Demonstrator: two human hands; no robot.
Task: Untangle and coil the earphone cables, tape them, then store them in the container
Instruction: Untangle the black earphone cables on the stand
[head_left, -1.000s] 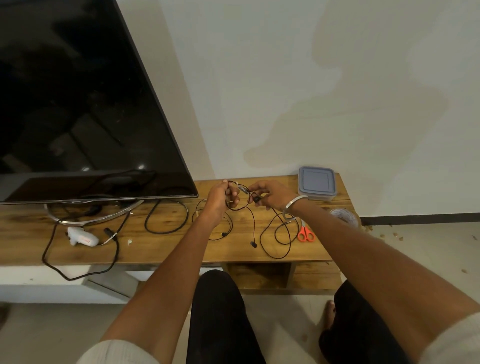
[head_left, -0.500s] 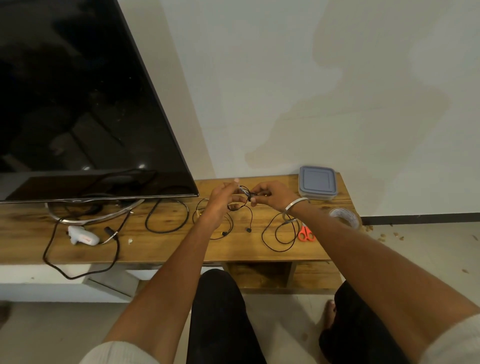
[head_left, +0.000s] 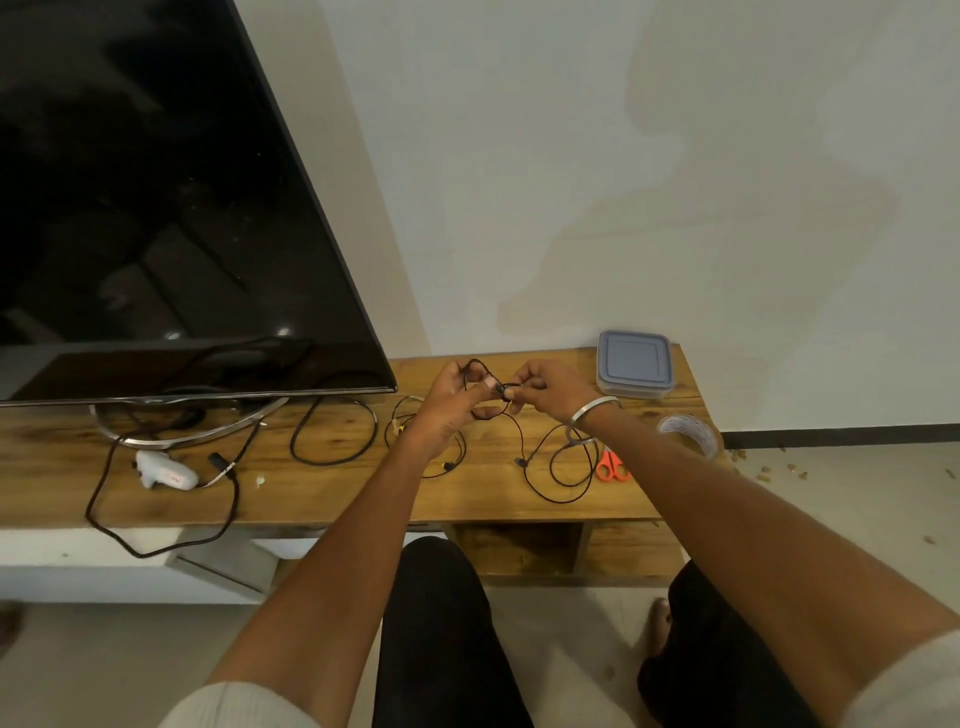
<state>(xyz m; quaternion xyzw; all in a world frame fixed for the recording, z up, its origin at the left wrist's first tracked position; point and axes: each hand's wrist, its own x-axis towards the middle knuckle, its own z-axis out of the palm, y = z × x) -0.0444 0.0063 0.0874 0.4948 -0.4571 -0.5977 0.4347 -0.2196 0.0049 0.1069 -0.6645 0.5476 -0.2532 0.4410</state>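
I see a grained wooden TV bench under a glossy black television screen. The lidded container looks like translucent plastic.

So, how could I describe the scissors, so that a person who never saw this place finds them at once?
Start at the wooden bench under the TV and go to its right end. The scissors lie near the front edge there, between a loose black cable and a tape roll. Their orange handles are the only bright colour on that end.

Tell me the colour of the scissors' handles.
Orange-red; the scissors lie on the wooden table, clearest in the head view.
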